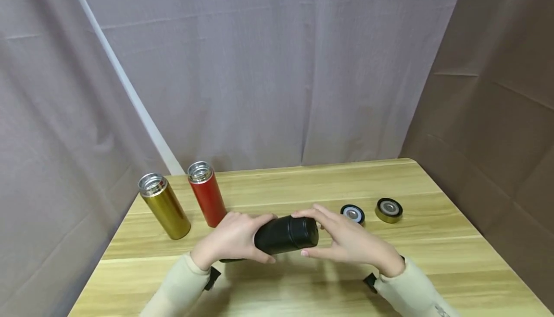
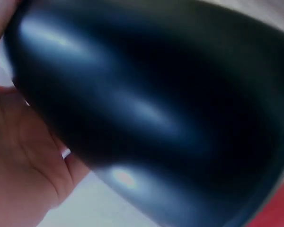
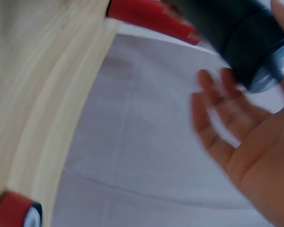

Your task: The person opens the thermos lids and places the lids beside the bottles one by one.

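A black vacuum flask with its black lid on lies tilted sideways above the table. My left hand grips its body, and the dark body fills most of the left wrist view. Around the lid end my right hand is held with spread fingers, the thumb below and the index finger along the top. In the right wrist view several of its fingers stand apart from the lid. Any contact by the index finger or thumb is unclear.
An uncapped gold flask and an uncapped red flask stand on the left of the wooden table. To the right lie a red lid and a gold-sided lid, undersides up. Grey curtains hang behind.
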`<state>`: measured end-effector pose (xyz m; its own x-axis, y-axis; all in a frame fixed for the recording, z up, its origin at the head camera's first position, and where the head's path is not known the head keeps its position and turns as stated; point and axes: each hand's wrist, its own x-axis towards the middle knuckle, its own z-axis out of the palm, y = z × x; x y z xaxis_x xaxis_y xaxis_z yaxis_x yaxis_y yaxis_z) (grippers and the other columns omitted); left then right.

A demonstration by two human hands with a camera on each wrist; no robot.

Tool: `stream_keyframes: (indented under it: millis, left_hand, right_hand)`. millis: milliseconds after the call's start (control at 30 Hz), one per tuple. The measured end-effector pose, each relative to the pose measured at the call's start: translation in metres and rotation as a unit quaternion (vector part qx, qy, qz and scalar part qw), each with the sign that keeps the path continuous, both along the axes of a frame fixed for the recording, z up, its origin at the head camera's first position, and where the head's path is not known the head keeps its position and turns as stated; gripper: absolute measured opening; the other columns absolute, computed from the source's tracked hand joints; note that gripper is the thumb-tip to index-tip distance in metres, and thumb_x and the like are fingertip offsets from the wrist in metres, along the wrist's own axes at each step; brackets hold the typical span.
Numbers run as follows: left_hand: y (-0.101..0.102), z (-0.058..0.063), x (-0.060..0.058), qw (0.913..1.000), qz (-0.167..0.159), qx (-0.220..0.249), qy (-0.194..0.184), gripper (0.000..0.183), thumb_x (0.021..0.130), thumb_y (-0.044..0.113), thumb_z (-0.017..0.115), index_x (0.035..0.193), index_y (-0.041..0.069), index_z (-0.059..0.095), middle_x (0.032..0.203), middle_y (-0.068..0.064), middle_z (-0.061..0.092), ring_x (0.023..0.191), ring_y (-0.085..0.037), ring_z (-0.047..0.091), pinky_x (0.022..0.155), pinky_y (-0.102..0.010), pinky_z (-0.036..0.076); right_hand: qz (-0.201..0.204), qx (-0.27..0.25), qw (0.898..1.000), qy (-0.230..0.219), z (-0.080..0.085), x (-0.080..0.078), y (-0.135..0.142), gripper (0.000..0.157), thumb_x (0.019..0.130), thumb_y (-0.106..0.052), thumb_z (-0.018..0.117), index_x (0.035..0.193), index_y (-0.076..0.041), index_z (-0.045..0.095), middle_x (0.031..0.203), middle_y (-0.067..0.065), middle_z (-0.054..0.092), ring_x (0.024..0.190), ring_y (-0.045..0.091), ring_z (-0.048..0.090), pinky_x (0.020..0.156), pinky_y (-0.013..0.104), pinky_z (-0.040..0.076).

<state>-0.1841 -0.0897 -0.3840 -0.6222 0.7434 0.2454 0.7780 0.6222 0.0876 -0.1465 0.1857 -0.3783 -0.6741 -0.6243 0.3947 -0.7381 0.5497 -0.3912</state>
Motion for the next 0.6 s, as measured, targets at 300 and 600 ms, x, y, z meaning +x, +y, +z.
stream_keyframes:
  millis: [300, 600]
  left_hand:
    - [0.008, -0.011, -0.002, 0.9980, 0.048, 0.017, 0.039, 0.071, 0.058, 0.070, 0.068, 0.114, 0.028, 0.053, 0.070, 0.014, 0.055, 0.053, -0.004, 0.048, 0.044, -0.028, 0.032]
    - [0.005, -0.013, -0.002, 0.9993, 0.034, 0.014, -0.009, 0.071, 0.056, 0.073, 0.067, 0.111, 0.031, 0.054, 0.071, 0.017, 0.055, 0.058, -0.003, 0.049, 0.048, -0.028, 0.035]
  right_hand:
    - [-0.096, -0.021, 0.988, -0.121, -0.004, -0.010, -0.005, 0.058, 0.084, -0.055, 0.057, 0.135, -0.033, 0.038, 0.083, -0.010, 0.058, 0.067, 0.009, 0.055, 0.055, 0.026, 0.045]
    - [-0.059, -0.046, 0.992, -0.100, -0.005, -0.005, -0.004, 0.056, 0.081, -0.051, 0.064, 0.131, -0.041, 0.041, 0.115, -0.015, 0.053, 0.085, 0.008, 0.053, 0.064, 0.027, 0.048]
